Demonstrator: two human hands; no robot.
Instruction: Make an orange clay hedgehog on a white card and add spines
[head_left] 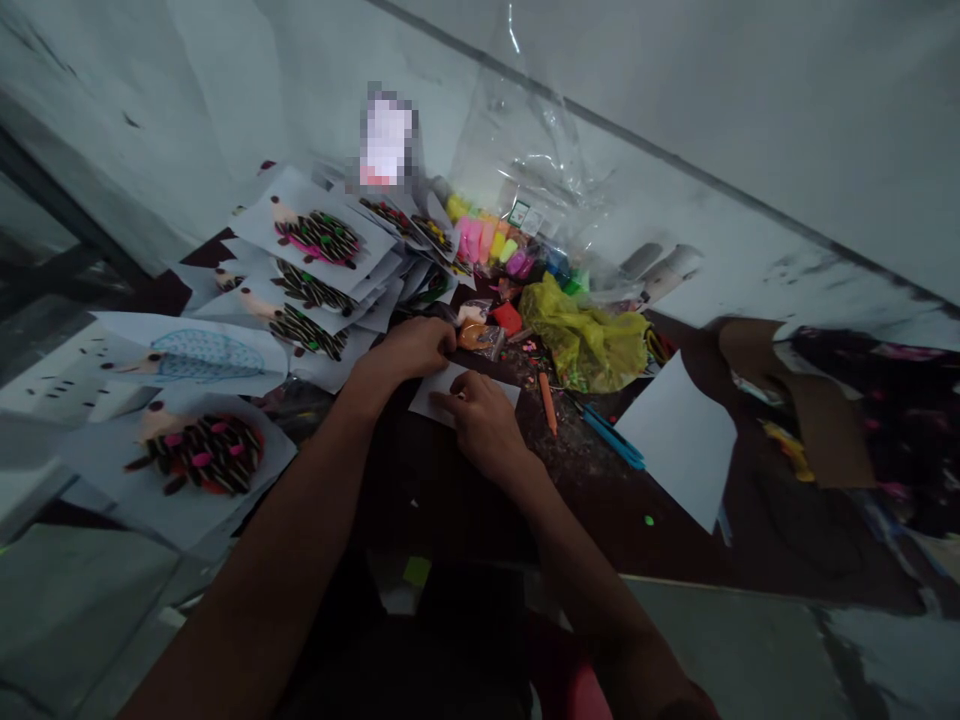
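Observation:
A small white sheet of paper (429, 400) lies on the dark table under my hands. My right hand (484, 415) is over it, its fingers curled into a pinch. Whatever may be between those fingertips is too small to make out. At the paper's far left side, my left hand (424, 345) has its fingers bent and pressed together, close to small clear packets. One packet holds orange clay (474, 337). A red piece (507, 319) sits just behind it. What the left fingers hold, if anything, is hidden.
Paper sheets with clay hedgehogs (319, 238) pile up at left. A yellow plastic bag (589, 335), colored clay sticks (491, 240) and a clear bag (517, 140) stand behind. Rightward lie an orange stick (548, 404), blue scissors (613, 437), white paper (679, 430) and cardboard (829, 430).

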